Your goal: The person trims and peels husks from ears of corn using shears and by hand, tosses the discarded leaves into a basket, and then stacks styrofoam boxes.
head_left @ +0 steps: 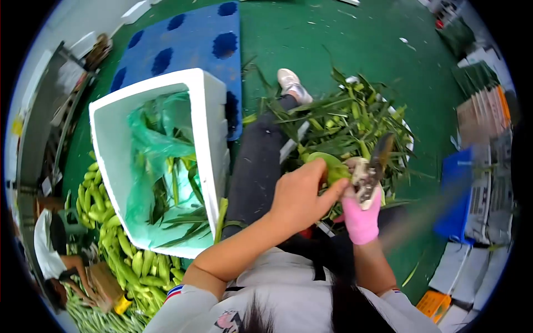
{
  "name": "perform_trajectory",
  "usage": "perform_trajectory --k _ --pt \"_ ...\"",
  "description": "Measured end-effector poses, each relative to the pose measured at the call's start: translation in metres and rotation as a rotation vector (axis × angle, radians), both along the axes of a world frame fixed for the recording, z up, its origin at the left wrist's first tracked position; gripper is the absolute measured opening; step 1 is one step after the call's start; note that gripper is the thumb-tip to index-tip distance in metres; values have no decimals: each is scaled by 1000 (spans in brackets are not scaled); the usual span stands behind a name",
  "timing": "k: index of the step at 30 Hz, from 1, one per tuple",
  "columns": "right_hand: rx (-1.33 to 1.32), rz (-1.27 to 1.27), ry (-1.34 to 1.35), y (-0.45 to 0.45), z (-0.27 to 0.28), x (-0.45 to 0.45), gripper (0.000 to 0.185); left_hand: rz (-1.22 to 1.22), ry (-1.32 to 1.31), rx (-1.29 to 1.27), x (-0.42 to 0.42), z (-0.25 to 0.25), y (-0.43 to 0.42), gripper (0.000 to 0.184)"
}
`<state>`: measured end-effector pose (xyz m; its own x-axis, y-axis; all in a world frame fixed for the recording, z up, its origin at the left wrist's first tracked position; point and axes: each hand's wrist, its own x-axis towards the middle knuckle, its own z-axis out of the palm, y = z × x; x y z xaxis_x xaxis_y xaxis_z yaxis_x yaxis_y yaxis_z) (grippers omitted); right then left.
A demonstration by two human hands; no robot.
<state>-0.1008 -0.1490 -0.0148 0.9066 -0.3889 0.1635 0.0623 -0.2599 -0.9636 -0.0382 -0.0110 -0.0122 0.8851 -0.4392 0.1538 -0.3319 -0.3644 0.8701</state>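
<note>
Low in front of the torso, near each other: both hands. Clamped between thumb and fingers of the bare left hand [302, 191]: a smooth, pale-green, leaf-wrapped ear [331, 166], apparently corn. Curled around a dark-bladed metal knife [381, 152]: fingers of the right hand [361, 213] in a pink and soiled-white glove, probably worn against the edge. Gloved fingertips at the ear's end, contact uncertain. Blade pointing away from the body, likely for safety; ear pinched firmly, likely for steadiness. Left forearm slanting inward from a bent elbow; right forearm steeper, wrist below the ear. Under the hands, a loose heap of long dark-green leaves [355, 114], presumably handy for dropped pieces. To the left, a tall white foam box [215, 139] with a translucent green plastic bag [161, 139] inside, mouth upward, presumably for easy reach. Beyond, a flat blue plastic pallet [191, 36]; lower left, a large pile of plump green ears [147, 266].
</note>
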Motion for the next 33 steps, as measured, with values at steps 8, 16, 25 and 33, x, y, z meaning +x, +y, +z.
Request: perform_trajectory --k 8,16,25,33 --pt "392 -71 153 -17 2 -19 39 -353 265 -194 8 -51 2 27" --pt "1432 12 -321 -32 1 -32 30 -327 1451 -1471 -22 -65 -8 33" --pt "1596 70 -382 -28 -6 -18 35 -361 1620 -1659 -18 -63 3 43" --pt "-308 1089 125 24 67 6 38 -688 1733 -672 -22 -79 81 80"
